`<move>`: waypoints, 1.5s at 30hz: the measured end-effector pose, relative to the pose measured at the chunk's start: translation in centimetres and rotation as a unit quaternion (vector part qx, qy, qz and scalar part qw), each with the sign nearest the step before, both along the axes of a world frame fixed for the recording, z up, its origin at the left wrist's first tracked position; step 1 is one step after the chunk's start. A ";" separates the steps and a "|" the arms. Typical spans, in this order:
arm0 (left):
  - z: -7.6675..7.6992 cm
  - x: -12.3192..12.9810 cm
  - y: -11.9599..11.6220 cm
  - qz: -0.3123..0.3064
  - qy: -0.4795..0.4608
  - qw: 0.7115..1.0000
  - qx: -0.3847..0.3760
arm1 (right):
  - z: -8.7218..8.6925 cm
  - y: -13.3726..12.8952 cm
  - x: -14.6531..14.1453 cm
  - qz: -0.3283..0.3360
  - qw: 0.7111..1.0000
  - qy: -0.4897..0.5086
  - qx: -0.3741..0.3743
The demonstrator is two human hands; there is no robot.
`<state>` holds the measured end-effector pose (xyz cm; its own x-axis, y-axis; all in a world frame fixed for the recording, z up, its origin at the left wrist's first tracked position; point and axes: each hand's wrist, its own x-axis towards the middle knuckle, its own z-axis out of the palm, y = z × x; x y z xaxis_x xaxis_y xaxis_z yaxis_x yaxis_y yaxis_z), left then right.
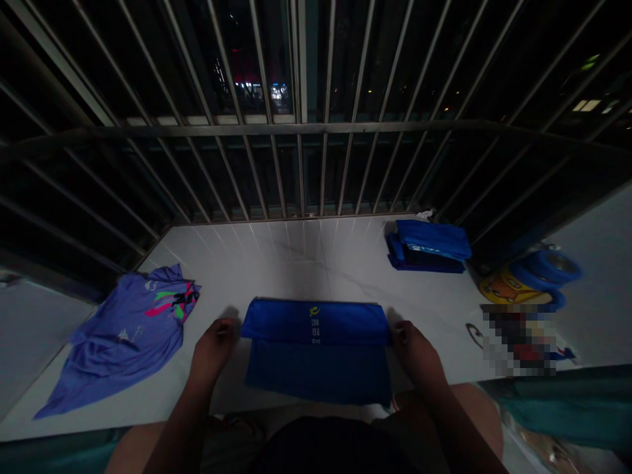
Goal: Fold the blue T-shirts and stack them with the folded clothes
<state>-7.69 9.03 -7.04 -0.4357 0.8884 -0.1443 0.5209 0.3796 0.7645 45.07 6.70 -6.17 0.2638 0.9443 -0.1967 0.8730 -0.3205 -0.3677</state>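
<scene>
In front of me on the white ledge lies a blue cloth (316, 375), its upper part folded over into a brighter band with a yellow emblem and white characters. My left hand (216, 342) is at the left end of this band, fingers curled closed at the cloth's edge. At the opposite end, my right hand (415, 345) pinches near the right edge in the same way. The lower part of the cloth spreads flat toward my lap. Dim light hides the exact contact of the fingertips.
A stack of folded blue cloths (432, 245) lies at the back right. Crumpled on the left is a purple shirt (133, 336) with a colourful print. A blue and yellow container (513, 286) stands at the right. Metal bars (301, 128) close off the window side.
</scene>
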 end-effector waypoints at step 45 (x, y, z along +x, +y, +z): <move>-1.4 5.9 7.1 -0.306 0.157 0.930 0.133 | -2.2 5.2 -7.2 0.313 0.943 -0.033 0.109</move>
